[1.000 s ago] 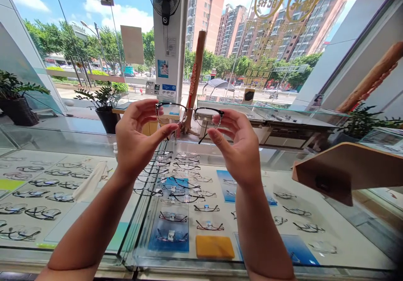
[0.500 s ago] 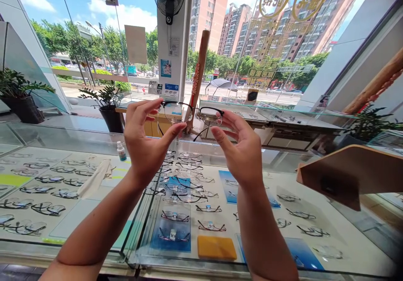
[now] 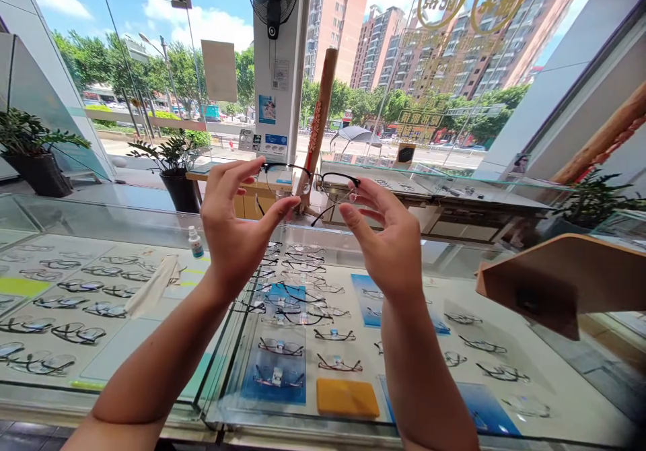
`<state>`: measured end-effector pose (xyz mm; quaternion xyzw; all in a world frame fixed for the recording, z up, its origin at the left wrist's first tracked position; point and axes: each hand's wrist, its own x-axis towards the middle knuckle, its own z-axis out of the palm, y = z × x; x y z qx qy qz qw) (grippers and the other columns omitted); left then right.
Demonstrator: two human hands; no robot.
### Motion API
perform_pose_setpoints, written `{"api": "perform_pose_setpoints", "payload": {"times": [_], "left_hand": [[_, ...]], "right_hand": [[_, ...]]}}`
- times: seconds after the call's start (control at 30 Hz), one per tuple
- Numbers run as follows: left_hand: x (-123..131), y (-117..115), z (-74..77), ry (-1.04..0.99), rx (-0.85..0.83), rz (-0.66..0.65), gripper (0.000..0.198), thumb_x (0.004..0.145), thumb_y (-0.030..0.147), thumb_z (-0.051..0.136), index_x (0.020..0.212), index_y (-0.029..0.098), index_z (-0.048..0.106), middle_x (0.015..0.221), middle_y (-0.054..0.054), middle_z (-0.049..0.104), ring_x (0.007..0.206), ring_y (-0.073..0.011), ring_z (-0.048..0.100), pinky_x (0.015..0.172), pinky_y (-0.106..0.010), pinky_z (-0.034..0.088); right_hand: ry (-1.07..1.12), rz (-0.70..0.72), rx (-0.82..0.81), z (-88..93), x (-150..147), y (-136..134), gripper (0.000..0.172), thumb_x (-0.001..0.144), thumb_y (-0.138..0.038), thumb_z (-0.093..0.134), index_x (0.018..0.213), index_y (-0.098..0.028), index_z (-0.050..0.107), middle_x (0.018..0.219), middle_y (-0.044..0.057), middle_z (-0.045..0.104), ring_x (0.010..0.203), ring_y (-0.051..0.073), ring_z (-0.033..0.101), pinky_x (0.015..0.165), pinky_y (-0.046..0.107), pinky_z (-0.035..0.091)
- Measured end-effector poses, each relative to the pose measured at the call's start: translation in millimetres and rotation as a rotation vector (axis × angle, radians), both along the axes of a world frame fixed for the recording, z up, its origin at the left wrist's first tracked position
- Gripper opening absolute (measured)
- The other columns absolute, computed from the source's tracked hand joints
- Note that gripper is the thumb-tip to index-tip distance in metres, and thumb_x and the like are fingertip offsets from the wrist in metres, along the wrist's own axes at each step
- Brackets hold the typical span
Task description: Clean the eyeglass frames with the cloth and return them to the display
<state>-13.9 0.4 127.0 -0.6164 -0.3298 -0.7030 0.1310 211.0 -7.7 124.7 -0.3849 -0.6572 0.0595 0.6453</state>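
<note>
A pair of eyeglasses (image 3: 339, 179) with dark upper rims and clear lenses is held up above the glass display counter. My left hand (image 3: 235, 219) grips its left end, index finger at the upper corner of the frame and thumb lower down. At the other end, my right hand (image 3: 386, 235) has its fingers on the right corner, the thumb near the lens. The temples hang open and point down towards me. Below, several rows of eyeglasses (image 3: 334, 334) lie inside the counter.
A small white bottle (image 3: 195, 242) and a pale cloth (image 3: 154, 286) sit on the counter at left. An orange-yellow case (image 3: 347, 398) lies near the front. At right stands a brown wooden-edged panel (image 3: 560, 276). Potted plants (image 3: 176, 175) and a wooden post (image 3: 321, 108) are beyond.
Almost nothing differs. The view has shifted very slightly, and both hands keep the eyeglasses in the same raised position.
</note>
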Motion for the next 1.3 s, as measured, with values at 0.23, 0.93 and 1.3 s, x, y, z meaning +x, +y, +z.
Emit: {"api": "perform_pose_setpoints", "payload": {"times": [0.23,0.93,1.3], "left_hand": [[-9.3,-1.5,5.3,0.046,-0.108,-0.023,0.054,0.089,0.056,0.092,0.133,0.029,0.076,0.124,-0.007,0.075,0.108,-0.0254,0.072,0.093,-0.042,0.061],[-34.7,5.9,15.2,0.033,-0.354,-0.150,0.057,0.082,0.058,0.095,0.130,0.029,0.083,0.127,-0.007,0.083,0.107,-0.0261,0.077,0.099,-0.043,0.064],[-37.3,5.5,17.9,0.044,-0.387,-0.149,0.057,0.083,0.057,0.094,0.131,0.030,0.083,0.129,-0.006,0.083,0.106,-0.0258,0.078,0.099,-0.043,0.067]], "right_hand": [[-0.057,-0.111,0.116,-0.6,-1.6,-0.3,0.058,0.097,-0.061,0.080,0.141,-0.024,0.077,0.133,0.014,0.082,0.118,0.033,0.080,0.100,0.056,0.069],[-0.187,-0.224,0.283,-0.7,-12.5,-10.8,0.044,0.105,-0.048,0.072,0.145,-0.030,0.073,0.127,0.009,0.080,0.113,0.028,0.075,0.102,0.053,0.064],[-0.206,-0.239,0.316,-1.3,-14.7,-11.2,0.043,0.105,-0.046,0.071,0.143,-0.027,0.073,0.124,0.009,0.080,0.111,0.027,0.076,0.098,0.049,0.065]]}}
